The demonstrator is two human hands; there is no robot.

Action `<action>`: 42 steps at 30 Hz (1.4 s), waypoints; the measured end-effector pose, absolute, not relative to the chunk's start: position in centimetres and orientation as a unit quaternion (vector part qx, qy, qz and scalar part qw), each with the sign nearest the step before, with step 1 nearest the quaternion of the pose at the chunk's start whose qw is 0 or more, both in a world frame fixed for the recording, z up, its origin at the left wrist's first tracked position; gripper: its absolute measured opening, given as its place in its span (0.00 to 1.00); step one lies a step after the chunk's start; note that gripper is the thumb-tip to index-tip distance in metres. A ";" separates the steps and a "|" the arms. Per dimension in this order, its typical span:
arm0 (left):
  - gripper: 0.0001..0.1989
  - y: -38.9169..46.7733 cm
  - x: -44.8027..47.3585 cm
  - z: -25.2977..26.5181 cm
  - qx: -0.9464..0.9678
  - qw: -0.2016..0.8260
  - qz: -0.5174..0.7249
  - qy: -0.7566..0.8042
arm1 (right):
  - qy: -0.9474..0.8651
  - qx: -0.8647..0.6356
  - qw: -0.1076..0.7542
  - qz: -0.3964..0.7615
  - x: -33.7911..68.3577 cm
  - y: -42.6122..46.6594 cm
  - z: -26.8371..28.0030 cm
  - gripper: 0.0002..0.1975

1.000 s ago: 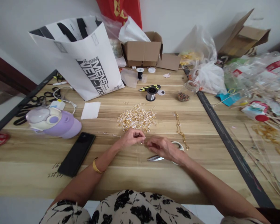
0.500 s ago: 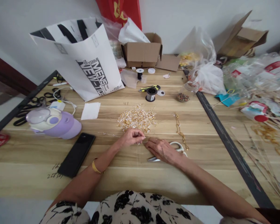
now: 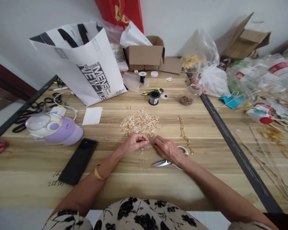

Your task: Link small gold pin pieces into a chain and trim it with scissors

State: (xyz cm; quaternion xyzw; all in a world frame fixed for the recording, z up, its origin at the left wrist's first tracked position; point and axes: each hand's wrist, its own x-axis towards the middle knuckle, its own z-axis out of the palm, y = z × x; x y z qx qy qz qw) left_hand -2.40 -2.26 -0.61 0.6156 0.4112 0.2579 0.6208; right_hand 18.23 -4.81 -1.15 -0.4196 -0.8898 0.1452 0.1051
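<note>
My left hand (image 3: 136, 142) is closed in a pinch at the front edge of a pile of small gold and clear beaded pieces (image 3: 139, 122). From its fingertips hangs a fine clear beaded strand (image 3: 147, 147), with thin thread trailing toward me. To the right, my right hand (image 3: 167, 149) has its fingers pressed together near the strand's end; what lies in them is too small to make out. Under that hand are white-handled scissors (image 3: 161, 163), partly covered. A gold chain (image 3: 183, 132) lies beyond it on the right.
A spool of silver wire (image 3: 154, 98) and a yellow cutter (image 3: 151, 91) stand behind the pile. A jar (image 3: 188, 99) with beads sits back right. On the left are a black phone (image 3: 78, 162), a purple bottle (image 3: 62, 129) and a large white bag (image 3: 86, 67).
My right hand has drawn slightly right, widening the gap to the left hand and showing more of the scissor blades. My left hand stays pinched in nearly the same place.
</note>
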 end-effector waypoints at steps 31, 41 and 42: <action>0.07 -2.7 -1.9 -1.0 0.738 0.484 0.214 0.418 | -0.882 -0.404 0.181 0.159 18.1 -4.8 -1.7 0.08; 0.06 -2.5 -1.6 -1.3 0.757 0.458 0.199 0.422 | -0.874 -0.399 0.206 0.186 18.5 -4.7 -2.0 0.07; 0.06 -2.5 -1.7 -1.4 0.758 0.457 0.197 0.422 | -0.873 -0.399 0.210 0.188 18.5 -4.7 -2.0 0.07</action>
